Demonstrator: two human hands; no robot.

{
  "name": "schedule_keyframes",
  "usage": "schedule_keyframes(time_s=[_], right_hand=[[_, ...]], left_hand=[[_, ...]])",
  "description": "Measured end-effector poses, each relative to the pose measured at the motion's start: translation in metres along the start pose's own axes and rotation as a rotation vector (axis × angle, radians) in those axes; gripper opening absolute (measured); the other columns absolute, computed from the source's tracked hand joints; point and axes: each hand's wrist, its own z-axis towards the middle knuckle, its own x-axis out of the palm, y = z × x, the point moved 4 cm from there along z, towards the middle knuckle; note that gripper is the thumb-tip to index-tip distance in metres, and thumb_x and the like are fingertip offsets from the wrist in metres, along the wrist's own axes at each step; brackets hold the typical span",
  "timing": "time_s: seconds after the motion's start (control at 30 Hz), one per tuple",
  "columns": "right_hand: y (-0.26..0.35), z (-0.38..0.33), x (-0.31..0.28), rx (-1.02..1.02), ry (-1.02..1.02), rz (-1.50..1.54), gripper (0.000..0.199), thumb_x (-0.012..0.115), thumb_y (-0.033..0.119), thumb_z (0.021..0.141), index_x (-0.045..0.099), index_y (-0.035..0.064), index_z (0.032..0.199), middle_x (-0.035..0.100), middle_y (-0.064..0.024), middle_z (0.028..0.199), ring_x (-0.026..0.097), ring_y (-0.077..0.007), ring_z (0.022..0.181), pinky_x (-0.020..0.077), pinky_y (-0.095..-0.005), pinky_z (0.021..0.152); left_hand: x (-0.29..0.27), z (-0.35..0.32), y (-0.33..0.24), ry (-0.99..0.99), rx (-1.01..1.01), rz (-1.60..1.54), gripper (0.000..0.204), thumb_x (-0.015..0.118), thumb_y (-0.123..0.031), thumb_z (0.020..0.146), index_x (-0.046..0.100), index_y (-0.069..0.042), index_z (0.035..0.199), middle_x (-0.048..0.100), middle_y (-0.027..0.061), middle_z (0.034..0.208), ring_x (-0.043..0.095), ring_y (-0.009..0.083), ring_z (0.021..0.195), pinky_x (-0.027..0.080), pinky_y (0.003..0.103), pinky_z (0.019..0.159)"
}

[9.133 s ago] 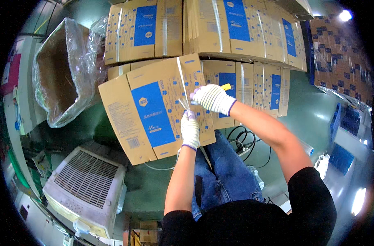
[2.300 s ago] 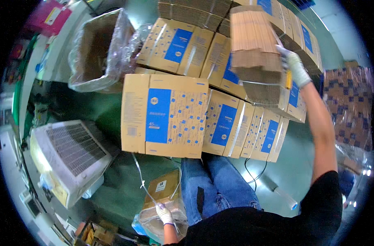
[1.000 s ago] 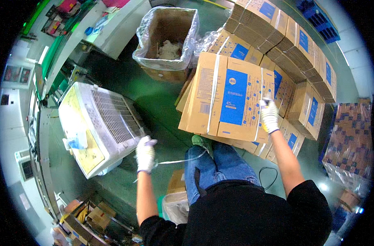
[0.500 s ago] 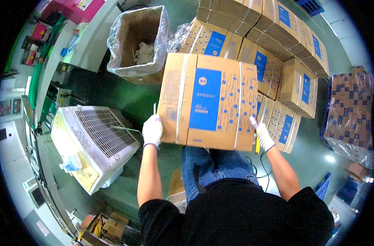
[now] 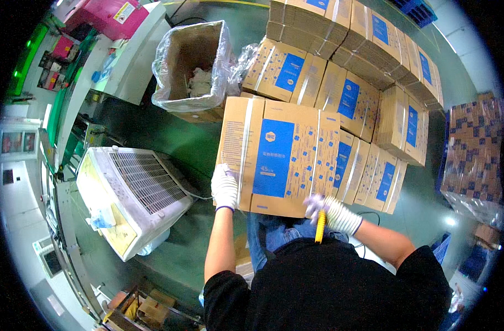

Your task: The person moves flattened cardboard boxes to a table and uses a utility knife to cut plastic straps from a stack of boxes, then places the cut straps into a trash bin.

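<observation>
1. Carton, brown cardboard with a blue panel, lies flat in front of me over my knees, among the stacked flat cartons. Its long axis runs left to right across my view.
2. My left hand, in a white glove, rests on the carton's near left corner, beside the pale strap that crosses it. Fingers lie flat and close together on the cardboard, pressing, not pinching.
3. My right hand, gloved too, is at the near right edge, touching or just off it; I cannot tell which. Its fingers are curled shut around a yellow-handled tool, handle pointing down toward my body.
4. Both hands sit at the carton's near edge; the carton extends away from my fingers, and the left hand has the fuller contact.
5. White grilled appliance lies to my left, apart from the carton. Plastic-lined box stands beyond it.
</observation>
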Motion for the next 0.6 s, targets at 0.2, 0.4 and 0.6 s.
schedule_keyframes(time_s=[0.2, 0.4, 0.6], right_hand=[[0.022, 0.051, 0.045, 0.067, 0.281, -0.792, 0.042, 0.056, 0.050, 0.076, 0.048, 0.0084, 0.076, 0.050, -0.0009, 0.060, 0.049, -0.0080, 0.047, 0.0402, -0.0216, 0.042], [0.083, 0.157, 0.062, -0.096, 0.384, -1.427, 0.034, 0.059, 0.038, 0.076, 0.055, 0.0039, 0.078, 0.058, -0.0071, 0.063, 0.057, -0.0164, 0.053, 0.0443, -0.0297, 0.050], [0.107, 0.200, 0.101, -0.302, 0.303, -1.564, 0.025, 0.061, 0.029, 0.075, 0.056, 0.0046, 0.076, 0.059, -0.0075, 0.060, 0.056, -0.0181, 0.051, 0.0448, -0.0300, 0.050]], left_hand=[[0.039, -0.007, 0.040, -0.009, -0.249, -0.218, 0.034, 0.034, -0.026, 0.090, 0.053, 0.001, 0.081, 0.057, 0.0179, 0.075, 0.053, 0.0336, 0.070, 0.042, 0.037, 0.067], [0.042, -0.006, 0.033, -0.102, -0.245, -0.398, 0.032, 0.033, -0.025, 0.091, 0.053, -0.002, 0.083, 0.057, 0.0108, 0.077, 0.053, 0.0223, 0.070, 0.042, 0.033, 0.067], [0.054, 0.000, 0.043, -0.063, -0.304, -0.396, 0.027, 0.036, -0.020, 0.088, 0.055, -0.002, 0.090, 0.059, 0.0134, 0.081, 0.056, 0.0263, 0.075, 0.043, 0.033, 0.071]])
